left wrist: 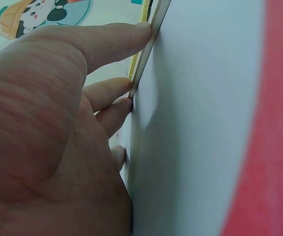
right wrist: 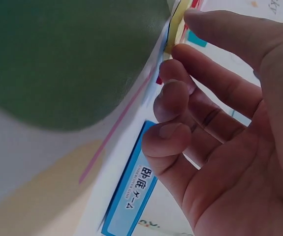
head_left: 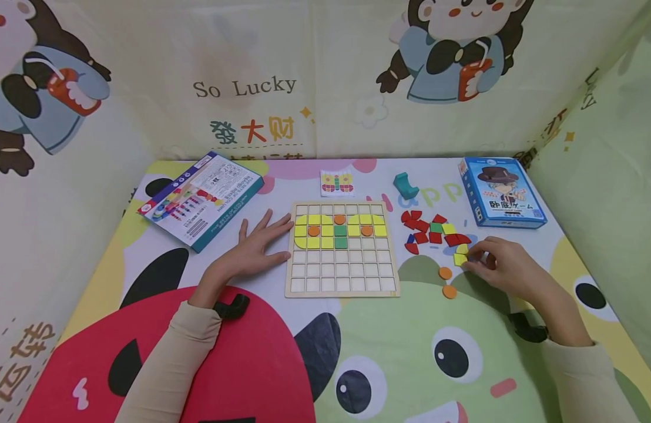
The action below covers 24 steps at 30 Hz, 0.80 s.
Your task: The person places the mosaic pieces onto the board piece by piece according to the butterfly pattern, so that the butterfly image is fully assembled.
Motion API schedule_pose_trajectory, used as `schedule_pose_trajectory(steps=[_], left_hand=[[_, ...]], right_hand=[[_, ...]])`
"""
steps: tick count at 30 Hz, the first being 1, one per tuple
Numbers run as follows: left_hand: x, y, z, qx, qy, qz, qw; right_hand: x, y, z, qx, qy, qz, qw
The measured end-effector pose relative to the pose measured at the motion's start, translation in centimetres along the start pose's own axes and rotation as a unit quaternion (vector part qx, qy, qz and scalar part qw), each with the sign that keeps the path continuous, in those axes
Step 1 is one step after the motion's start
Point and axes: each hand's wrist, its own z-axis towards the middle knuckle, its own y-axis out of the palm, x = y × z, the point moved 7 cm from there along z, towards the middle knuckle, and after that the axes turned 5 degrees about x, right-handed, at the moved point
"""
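A wooden grid board lies in the middle of the table, its upper rows partly filled with yellow, orange and green pieces. My left hand is spread at the board's left edge; in the left wrist view its thumb and fingertips touch that edge. My right hand, to the right of the board, pinches a yellow tile between thumb and index finger, low over the table. Its other fingers are curled. Loose red pieces lie just beyond it, and two orange discs lie to its left.
Behind the board lies a small card with a butterfly pattern of coloured pieces. A teal curved piece sits right of it. A flat box lies at back left, a blue game box at back right. Printed fabric walls surround the table.
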Motion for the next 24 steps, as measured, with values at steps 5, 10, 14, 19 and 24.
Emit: schedule_pose_trajectory(steps=[5,10,14,19,24], left_hand=[[-0.12,0.00,0.02,0.000,0.000,-0.003,1.0000],[-0.07,-0.02,0.04,0.003,0.004,-0.007,1.0000],[-0.01,-0.02,-0.02,0.003,0.005,-0.006,1.0000],[0.14,-0.10,-0.11,0.004,0.005,-0.007,1.0000],[0.12,-0.12,-0.08,0.004,0.005,-0.008,0.9999]], right_hand=[[0.03,0.19,-0.03,-0.009,0.003,0.006,0.9999],[-0.05,0.31,0.00,-0.016,-0.003,0.005,0.9999],[-0.16,0.34,-0.03,-0.018,-0.008,0.005,0.9998],[-0.47,0.22,-0.12,-0.012,-0.025,0.002,0.9996],[-0.73,0.09,-0.10,-0.010,-0.036,0.001,0.9993]])
